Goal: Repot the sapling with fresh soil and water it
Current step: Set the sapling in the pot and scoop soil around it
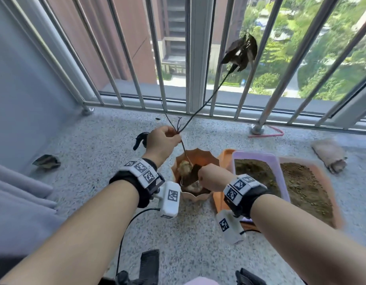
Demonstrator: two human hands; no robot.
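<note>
A thin sapling (206, 97) with dark wilted leaves at its top leans up towards the railing. My left hand (162, 140) pinches its stem low down, just above an orange scalloped pot (200, 156). The stem's base and a pale seed lump sit inside the pot with some dark soil. Over the pot's right side my right hand (212, 177) is curled round a small tool, seemingly a spoon, whose tip dips into the pot. To the right lie a purple tray (258, 156) and a pink tray (330, 190), both holding brown soil.
An orange tray (225, 156) lies under the pot and the purple tray. A black sprayer head (139, 139) shows behind my left hand. A rolled cloth (330, 156) lies far right, a dry leaf (46, 161) on the floor at left. Metal railing (178, 58) closes the balcony ahead.
</note>
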